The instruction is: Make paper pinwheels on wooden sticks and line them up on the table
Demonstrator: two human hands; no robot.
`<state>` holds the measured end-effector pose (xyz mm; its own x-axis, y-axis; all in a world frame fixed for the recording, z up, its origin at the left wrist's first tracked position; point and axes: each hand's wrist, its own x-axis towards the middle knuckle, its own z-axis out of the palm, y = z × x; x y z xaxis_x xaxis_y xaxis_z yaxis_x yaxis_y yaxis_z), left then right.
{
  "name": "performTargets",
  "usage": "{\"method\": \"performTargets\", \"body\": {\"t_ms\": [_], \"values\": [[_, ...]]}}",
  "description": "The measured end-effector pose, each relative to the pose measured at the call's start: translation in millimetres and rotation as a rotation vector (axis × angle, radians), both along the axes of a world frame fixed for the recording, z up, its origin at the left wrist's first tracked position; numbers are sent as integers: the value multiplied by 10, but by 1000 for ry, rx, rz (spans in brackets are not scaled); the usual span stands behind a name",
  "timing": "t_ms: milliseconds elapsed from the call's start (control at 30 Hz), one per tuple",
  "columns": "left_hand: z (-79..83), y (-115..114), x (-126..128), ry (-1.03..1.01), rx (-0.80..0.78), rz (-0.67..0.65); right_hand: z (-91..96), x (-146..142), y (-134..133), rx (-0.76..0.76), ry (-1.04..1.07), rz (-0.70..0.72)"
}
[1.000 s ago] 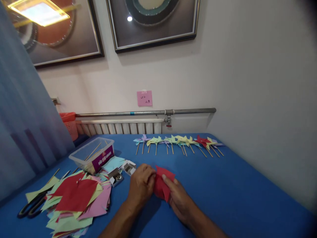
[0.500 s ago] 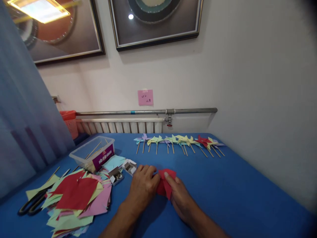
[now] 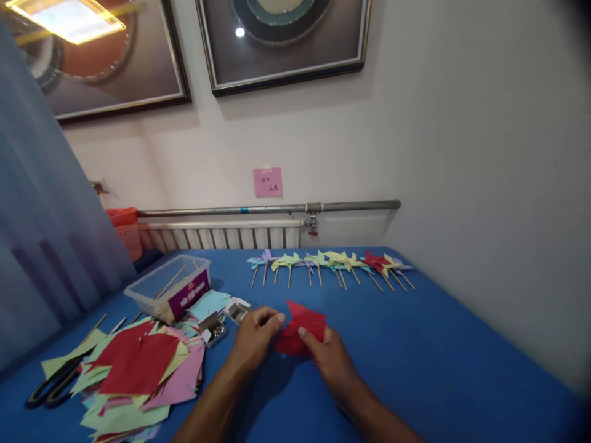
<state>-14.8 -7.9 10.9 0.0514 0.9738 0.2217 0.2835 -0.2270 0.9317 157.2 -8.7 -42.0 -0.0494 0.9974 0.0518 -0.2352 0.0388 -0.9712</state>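
A piece of red paper (image 3: 305,323) with cut, pointed corners is held above the blue table, one corner sticking up. My right hand (image 3: 332,363) grips its right side, thumb on top and fingers behind. My left hand (image 3: 256,335) is closed at the paper's left edge, thumb and forefinger close together; what they hold, if anything, I cannot make out. Left of that hand sit a small open box of metal pins (image 3: 213,329) and another small open box (image 3: 237,311).
Loose coloured paper sheets (image 3: 138,363) are piled at left, with black-handled scissors (image 3: 55,381) beside them. Behind stands a clear plastic tub (image 3: 168,283) with wooden sticks. Several finished paper pinwheels (image 3: 341,261) line the back of the blue table (image 3: 415,357). A curtain (image 3: 50,203) hangs at left.
My left hand has drawn back a little to the left, its thumb now pointing out. The red paper has spread and turned, with a corner now pointing upward. My right hand keeps its hold.
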Motion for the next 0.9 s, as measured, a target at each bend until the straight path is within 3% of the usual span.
{"method": "performTargets", "body": {"t_ms": [67, 167, 700, 900], "values": [[-50, 38, 21, -159, -180, -82, 42, -28, -29, 33, -60, -16], [-134, 61, 75, -277, -281, -119, 85, -57, -68, 56, -122, -11], [-186, 74, 142, -315, -300, -92, 81, -62, -72, 34, -83, -13], [-284, 141, 137, -359, -309, 3, 67, -43, -30, 35, -49, 20]]}}
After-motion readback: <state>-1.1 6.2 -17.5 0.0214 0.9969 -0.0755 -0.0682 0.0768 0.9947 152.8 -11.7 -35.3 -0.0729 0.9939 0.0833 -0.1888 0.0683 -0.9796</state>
